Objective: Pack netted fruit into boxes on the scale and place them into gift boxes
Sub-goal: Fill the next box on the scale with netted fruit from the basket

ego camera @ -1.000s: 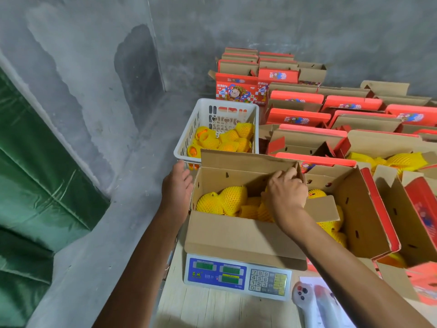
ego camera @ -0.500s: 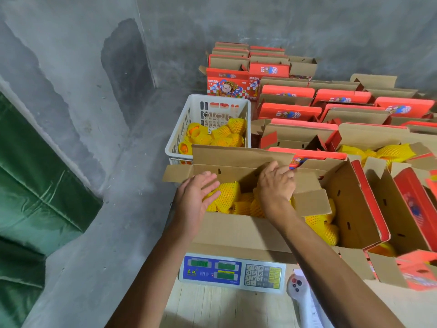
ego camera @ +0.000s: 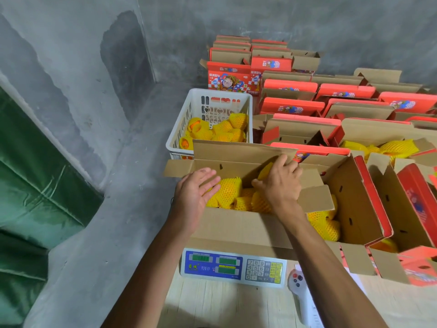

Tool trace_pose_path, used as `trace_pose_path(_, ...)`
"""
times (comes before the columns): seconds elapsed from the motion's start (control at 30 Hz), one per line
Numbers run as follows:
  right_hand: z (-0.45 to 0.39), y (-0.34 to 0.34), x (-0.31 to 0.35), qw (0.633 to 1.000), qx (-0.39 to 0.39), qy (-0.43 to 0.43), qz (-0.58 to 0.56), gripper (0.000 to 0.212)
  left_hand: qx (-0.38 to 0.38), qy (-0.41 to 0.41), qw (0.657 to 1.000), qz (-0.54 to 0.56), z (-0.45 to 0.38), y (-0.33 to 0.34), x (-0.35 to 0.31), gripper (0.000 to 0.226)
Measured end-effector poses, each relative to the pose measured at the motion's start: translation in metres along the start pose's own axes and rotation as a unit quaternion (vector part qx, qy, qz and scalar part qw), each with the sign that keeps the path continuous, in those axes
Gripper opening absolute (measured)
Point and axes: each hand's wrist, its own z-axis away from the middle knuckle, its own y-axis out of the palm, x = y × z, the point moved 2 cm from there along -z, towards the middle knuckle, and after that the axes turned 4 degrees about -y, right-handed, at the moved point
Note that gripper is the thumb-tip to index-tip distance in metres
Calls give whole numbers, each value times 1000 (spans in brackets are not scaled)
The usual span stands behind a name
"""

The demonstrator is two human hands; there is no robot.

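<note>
Two bare forearms are seen, the left hand [ego camera: 192,200] and right hand [ego camera: 280,185] uncovered; no sleeves, gloves or jewellery are worn.

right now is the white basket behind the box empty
No, the white basket holds several yellow netted fruit.

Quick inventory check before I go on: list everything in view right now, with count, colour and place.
Cardboard box: one, brown, open, on the scale.
Netted fruit: several, yellow, inside that box.
Scale: one, blue and white, near table edge.
Basket: one, white, behind the box, holding more netted fruit.
Gift boxes: many, red, open, stacked at right and behind.
Handheld device: one, white, right of the scale.
Left hand: flat on the fruit.
Right hand: fingers on the box's far flap.
</note>
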Motion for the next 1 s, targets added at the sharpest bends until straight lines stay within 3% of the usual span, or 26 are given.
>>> trace_pose_path(0.17, 2, -8, -6, 992, -67, -35, -98, 67, -2, -21, 1000, 0, -1, 4, 3, 19)
trace_pose_path(0.37, -6, -12, 7, 998, 12, 10, 66, 75, 6, -40, 999, -12, 1, 15, 8, 18)
trace_pose_path(0.53, -12, 1, 9, 972, 51, -10, 230, 79, 10, -38, 999, -8, 3, 13, 8, 17)
trace_pose_path(0.73, -16, 5, 11, 959, 79, 6, 274, 53, 7, -31, 999, -1, 6, 10, 9, 17)
trace_pose_path(0.9, -16, 7, 10, 961, 63, 24, 270, 64, 8, -32, 999, -7, 5, 9, 7, 18)
trace_pose_path(1.0, -15, 4, 8, 984, 58, 13, 166, 89, 10, -30, 999, -6, 3, 7, 5, 18)
